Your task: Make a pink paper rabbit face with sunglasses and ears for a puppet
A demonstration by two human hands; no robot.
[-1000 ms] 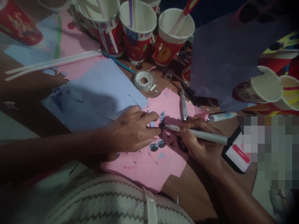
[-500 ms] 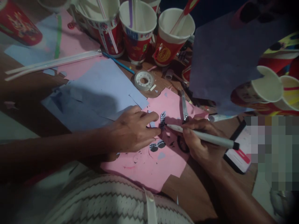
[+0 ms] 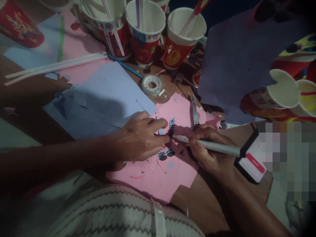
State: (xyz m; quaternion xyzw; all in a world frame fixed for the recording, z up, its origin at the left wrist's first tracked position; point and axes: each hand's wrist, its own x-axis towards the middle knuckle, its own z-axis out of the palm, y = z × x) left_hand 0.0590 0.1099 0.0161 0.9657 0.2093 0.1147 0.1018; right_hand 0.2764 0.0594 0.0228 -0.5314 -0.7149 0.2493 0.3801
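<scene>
My right hand [image 3: 209, 144] grips a grey-white marker pen [image 3: 217, 147], its tip at the lower end of a small paper strip [image 3: 172, 126] covered in black wavy marks. From the other side, my left hand [image 3: 143, 136] lies with thumb and index finger stretched apart, a fingertip against that strip. Both hands are over a cut pink sheet [image 3: 153, 184]. Just below the strip lies a small pink cutout with two black ovals [image 3: 166, 155] and similar wavy marks. Scissors [image 3: 195, 113] lie partly under my right hand.
Blue paper [image 3: 106, 89] spreads to the left, with clear-wrapped straws [image 3: 59, 64] behind it. A tape roll [image 3: 152, 85] sits near the pink sheet. Paper cups [image 3: 145, 42] stand along the back. Dark paper [image 3: 227, 65] and more cups [image 3: 283, 89] are at the right.
The marker tip has shifted slightly left and down along the strip, with my right hand moving left. My left hand stays in place.
</scene>
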